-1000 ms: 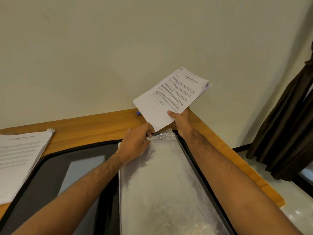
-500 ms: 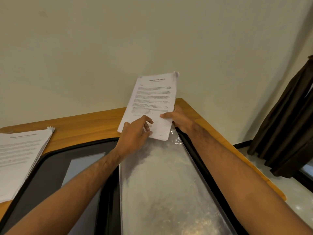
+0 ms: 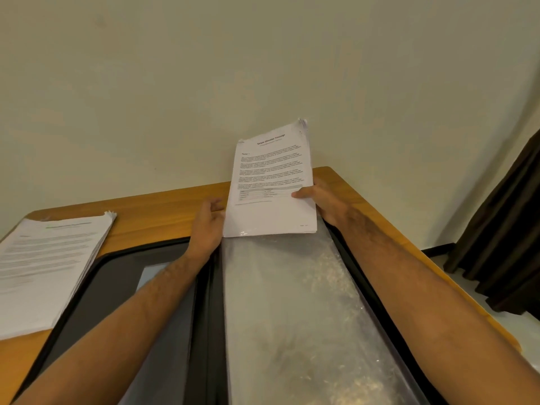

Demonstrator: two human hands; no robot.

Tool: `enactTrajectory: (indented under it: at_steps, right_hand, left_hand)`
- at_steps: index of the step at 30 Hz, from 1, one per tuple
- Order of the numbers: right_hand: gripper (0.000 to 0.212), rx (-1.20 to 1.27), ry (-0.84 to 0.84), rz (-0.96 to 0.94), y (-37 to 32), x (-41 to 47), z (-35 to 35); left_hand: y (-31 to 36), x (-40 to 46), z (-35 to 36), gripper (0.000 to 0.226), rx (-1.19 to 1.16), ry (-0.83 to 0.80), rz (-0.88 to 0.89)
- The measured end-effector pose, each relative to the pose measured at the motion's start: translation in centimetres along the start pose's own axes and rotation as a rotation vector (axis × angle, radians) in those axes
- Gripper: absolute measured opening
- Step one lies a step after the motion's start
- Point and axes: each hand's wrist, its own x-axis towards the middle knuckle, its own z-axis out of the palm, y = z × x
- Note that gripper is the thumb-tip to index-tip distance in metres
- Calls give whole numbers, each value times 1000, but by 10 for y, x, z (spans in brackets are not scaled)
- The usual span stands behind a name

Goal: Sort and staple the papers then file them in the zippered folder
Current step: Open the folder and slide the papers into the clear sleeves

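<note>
Filing step, I reckon. My right hand (image 3: 318,200) grips the paper bundle (image 3: 271,185), its lower edge at the plastic sleeve (image 3: 292,302) mouth in the open folder (image 3: 117,276). Left hand (image 3: 206,223), fingers loosely curled, beside the bundle's left edge; can't tell if it's touching. Next: slide the bundle down in.

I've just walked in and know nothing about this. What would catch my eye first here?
A printed sheaf of papers held up mid-frame, the right hand pinching its right edge and the left hand at its lower left corner. Below lies an open black folder with a clear plastic sleeve; another paper stack sits far left.
</note>
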Motion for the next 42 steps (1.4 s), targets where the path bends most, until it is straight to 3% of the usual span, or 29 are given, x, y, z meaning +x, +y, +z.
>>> enactTrajectory:
  at_steps: [11, 21, 31, 36, 38, 42]
  right_hand:
    - [50, 100, -4, -24, -4, -5, 11]
    - [38, 7, 83, 4, -21, -7, 25]
    - [47, -128, 66, 85, -21, -1, 19]
    - [55, -285, -53, 153, -21, -4, 12]
    - [52, -287, -74, 160, -20, -5, 8]
    - [71, -206, -203, 218, -15, -5, -1]
  left_hand:
    - [-7, 5, -6, 41, -196, -20, -101]
    - [-7, 7, -12, 62, -101, -141, -122]
    - [0, 0, -11, 53, -34, -164, -97]
    - [8, -9, -1, 38, 62, -186, 39]
    - [5, -2, -2, 48, 82, -171, -20]
    - [-2, 12, -6, 63, -6, -176, -210]
